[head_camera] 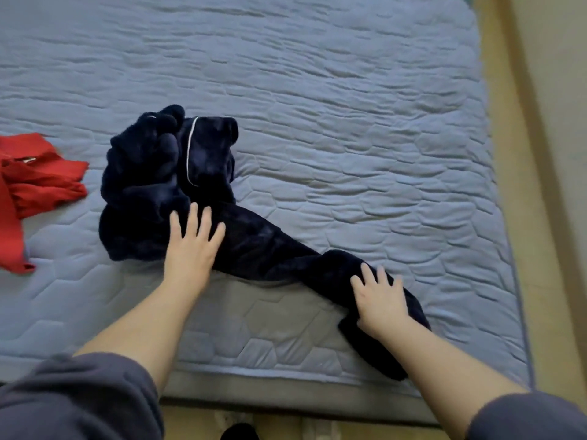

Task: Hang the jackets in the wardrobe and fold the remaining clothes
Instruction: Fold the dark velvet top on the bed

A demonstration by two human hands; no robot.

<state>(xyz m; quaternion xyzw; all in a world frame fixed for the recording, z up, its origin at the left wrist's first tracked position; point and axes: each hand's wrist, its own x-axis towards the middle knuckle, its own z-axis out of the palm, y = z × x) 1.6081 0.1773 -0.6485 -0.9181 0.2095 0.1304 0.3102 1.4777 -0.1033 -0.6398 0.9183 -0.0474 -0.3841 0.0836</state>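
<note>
A dark navy plush garment [206, 173] with thin white piping lies bunched on the blue quilted mattress [349, 106]. One long part of it stretches toward the near right edge. My left hand [192, 246] lies flat on the middle of the garment, fingers spread. My right hand [379, 301] presses on the stretched end near the mattress edge, fingers curled slightly over the fabric. A red garment [35, 185] is crumpled at the far left of the mattress.
The mattress edge [286, 392] runs along the bottom of the view, with beige floor [546, 217] to the right and below. Grey sleeves [79, 401] cover both my upper forearms.
</note>
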